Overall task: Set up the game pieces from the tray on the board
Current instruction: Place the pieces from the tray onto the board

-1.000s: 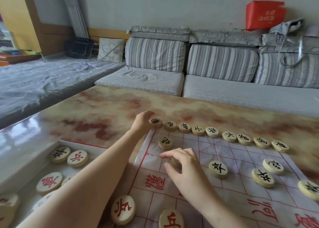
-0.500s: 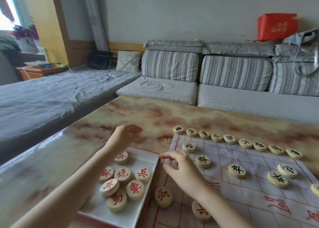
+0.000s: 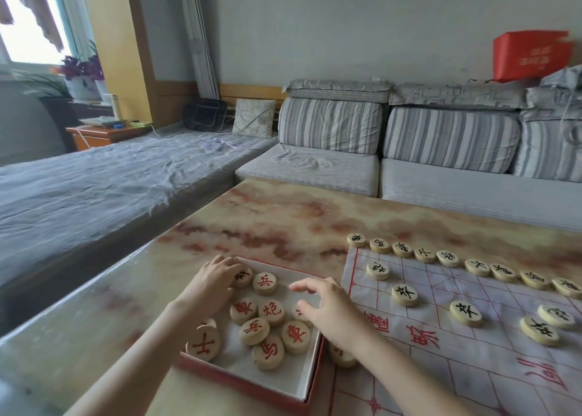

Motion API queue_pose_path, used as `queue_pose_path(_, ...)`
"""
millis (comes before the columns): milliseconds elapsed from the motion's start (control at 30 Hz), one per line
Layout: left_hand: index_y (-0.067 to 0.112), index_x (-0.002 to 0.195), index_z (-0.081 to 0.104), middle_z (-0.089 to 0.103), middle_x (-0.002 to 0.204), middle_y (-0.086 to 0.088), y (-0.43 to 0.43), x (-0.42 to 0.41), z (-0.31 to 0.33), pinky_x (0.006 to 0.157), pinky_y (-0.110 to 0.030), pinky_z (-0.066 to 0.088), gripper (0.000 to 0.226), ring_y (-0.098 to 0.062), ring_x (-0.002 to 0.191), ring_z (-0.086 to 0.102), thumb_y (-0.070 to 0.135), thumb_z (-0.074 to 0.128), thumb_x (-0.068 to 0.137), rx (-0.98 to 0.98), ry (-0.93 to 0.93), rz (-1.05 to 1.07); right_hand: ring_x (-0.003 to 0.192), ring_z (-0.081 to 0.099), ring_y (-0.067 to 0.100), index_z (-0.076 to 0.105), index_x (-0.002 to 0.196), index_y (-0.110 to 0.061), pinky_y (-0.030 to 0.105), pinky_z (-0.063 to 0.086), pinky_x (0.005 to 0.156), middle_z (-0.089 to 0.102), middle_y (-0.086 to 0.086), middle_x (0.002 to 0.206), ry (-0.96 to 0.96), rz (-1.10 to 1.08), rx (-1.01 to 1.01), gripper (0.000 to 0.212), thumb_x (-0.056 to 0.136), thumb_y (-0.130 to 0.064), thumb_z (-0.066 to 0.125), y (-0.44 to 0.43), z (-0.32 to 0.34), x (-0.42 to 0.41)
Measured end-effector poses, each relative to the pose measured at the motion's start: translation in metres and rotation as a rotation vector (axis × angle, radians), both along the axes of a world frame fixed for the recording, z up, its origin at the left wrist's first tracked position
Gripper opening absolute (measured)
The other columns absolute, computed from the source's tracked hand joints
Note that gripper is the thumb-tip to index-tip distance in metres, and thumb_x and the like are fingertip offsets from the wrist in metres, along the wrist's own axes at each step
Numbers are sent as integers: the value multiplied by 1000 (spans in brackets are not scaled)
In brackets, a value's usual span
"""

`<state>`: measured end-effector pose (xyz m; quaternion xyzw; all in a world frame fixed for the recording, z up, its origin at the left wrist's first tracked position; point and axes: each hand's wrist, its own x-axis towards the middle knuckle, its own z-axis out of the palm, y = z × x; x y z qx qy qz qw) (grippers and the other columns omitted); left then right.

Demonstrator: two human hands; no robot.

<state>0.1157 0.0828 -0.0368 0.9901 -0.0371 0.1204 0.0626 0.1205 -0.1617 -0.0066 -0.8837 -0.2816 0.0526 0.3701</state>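
Note:
A white tray with a red rim sits on the table and holds several round wooden pieces with red characters. My left hand reaches into its far left corner, fingers curled over a piece; whether it grips that piece is hidden. My right hand hovers over the tray's right side, fingers spread, holding nothing. The cloth board lies to the right with black-lettered pieces lined up along its far edge and rows.
The marbled table top stretches beyond the tray. A striped grey sofa stands behind the table, a covered bench to the left. One red piece lies on the board under my right wrist.
Both hands have moved left and down into the tray. The left hand dropped from above the table onto a piece in the far corner. The view has shifted left.

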Motion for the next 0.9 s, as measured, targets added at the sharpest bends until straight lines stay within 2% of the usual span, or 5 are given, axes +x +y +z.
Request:
queue_pose_path(233,20,126,51,48,122,-5,2,7,3,101,-30,32,41,-23,115,39,18,52,85,62,58,25,114,49,12,58,114,-41,21,36,100,51,-7,116,3,-6,-85,28,89,-29,52,2,-7,-7)
queue_pose_path(367,19,126,51,46,124,-4,1,9,5,101,-29,31,43,-22,118,38,30,56,85,60,95,30,103,46,3,56,120,-36,-7,26,72,46,-8,114,-4,19,-86,30,91,-27,51,7,-5,-10)
queue_pose_path(600,33,127,49,49,131,8,-1,8,-4,102,-30,27,63,-16,124,39,67,44,74,-19,124,33,130,38,15,50,130,-22,25,28,109,49,-1,133,-29,27,-100,40,91,-14,47,45,-11,14)
queue_pose_path(667,32,126,50,50,131,7,-2,7,-5,103,-30,27,67,-17,124,40,69,38,71,-34,118,37,131,34,19,48,132,-18,28,27,110,46,2,137,-75,10,-164,40,92,-16,46,61,-19,23)
queue_pose_path(900,27,114,61,58,119,5,-2,6,-8,97,-29,35,46,-17,113,52,47,67,74,-206,-17,43,121,37,29,51,121,-9,36,39,100,35,8,133,-137,-195,-248,30,91,-13,49,93,-37,35)
